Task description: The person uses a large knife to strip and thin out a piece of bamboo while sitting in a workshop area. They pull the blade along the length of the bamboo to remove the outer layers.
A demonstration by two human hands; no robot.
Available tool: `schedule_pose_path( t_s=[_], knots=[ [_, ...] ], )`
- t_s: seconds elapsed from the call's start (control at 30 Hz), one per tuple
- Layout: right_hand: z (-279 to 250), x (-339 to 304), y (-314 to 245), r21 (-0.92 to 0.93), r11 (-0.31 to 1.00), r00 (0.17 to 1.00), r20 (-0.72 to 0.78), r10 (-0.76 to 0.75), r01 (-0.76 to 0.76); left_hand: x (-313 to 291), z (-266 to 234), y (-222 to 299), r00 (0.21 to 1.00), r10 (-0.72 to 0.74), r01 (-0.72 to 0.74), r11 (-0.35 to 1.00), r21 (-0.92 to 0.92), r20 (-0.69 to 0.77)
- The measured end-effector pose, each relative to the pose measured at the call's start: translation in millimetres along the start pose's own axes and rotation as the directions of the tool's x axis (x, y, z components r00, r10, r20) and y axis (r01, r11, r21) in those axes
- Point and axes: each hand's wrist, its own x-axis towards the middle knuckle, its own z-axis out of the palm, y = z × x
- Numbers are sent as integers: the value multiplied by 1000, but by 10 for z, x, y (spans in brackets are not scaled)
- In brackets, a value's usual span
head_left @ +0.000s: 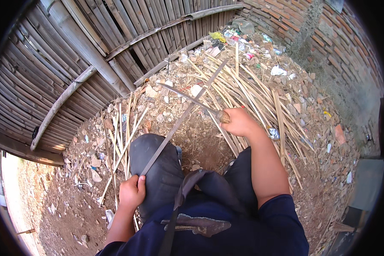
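Observation:
My right hand (238, 121) is closed round the wooden handle of a long knife (187, 97), whose blade points away to the far left. In my left hand (132, 190) is the near end of a long, flat, grey-brown bamboo strip (170, 133), gripped by closed fingers beside my left knee. The strip slants up to the far right. Knife blade and strip cross in front of me; whether they touch I cannot tell. Beyond my right hand lies a heap of pale split bamboo strips (254, 91) on the ground.
More thin strips (123, 141) lie left of my left knee. A bamboo wall (115, 42) stands at the far left, a brick wall (328, 47) at the far right. Stones and litter (278, 71) cover the dirt. A dark strap (181, 196) hangs across my lap.

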Motion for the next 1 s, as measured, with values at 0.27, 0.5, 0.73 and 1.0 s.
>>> schedule_pose_path(
  t_s=[0.27,0.5,0.73,1.0],
  knots=[
    [194,-158,-435,-111,954,925,299,-234,277,-35,23,-43,1000,-3,3,999,-33,-4],
    [267,-51,-207,-37,950,923,253,-291,310,-13,10,-14,1000,-17,17,1000,-25,17],
    [261,-73,-226,-46,956,926,265,-268,290,-27,4,-8,1000,-14,14,1000,-20,6],
    [249,-108,-226,-30,950,926,236,-295,310,-75,-28,-28,1000,-3,3,1000,-6,10]
  ],
)
